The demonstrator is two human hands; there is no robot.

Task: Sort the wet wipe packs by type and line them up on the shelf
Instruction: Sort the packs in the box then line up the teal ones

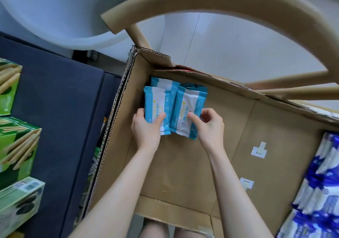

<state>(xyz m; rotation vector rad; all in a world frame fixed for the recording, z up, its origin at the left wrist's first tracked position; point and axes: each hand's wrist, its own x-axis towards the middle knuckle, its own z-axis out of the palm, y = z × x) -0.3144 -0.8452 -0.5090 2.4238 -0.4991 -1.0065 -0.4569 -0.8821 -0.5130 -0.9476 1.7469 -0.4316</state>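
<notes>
The left hand (146,127) grips the left pack (157,107) at its lower end, with the thumb across the white face and the fingers under the edge. The right hand (211,125) pinches the right pack (189,113) the same way, thumb on top and fingers curled at its right side. The two light-blue and white wet wipe packs lie side by side, touching along their long edges, in the far left corner of an open cardboard box (117,100). A third pack (163,83) of the same kind lies behind them against the far wall, mostly covered by the two in front. Both forearms reach down into the box from its near edge. The brown box floor is bare across the middle, apart from two small white labels (258,151) stuck to it. Along the right side is a row of blue and white packages (315,182), cut off by the frame; their print is too blurred to read. The curved wooden back of a chair (201,2) arches over the far side of the box. To the left, past the corrugated rim, is a dark blue surface (55,109) with green snack boxes (16,146) at its edge, only partly in view.
</notes>
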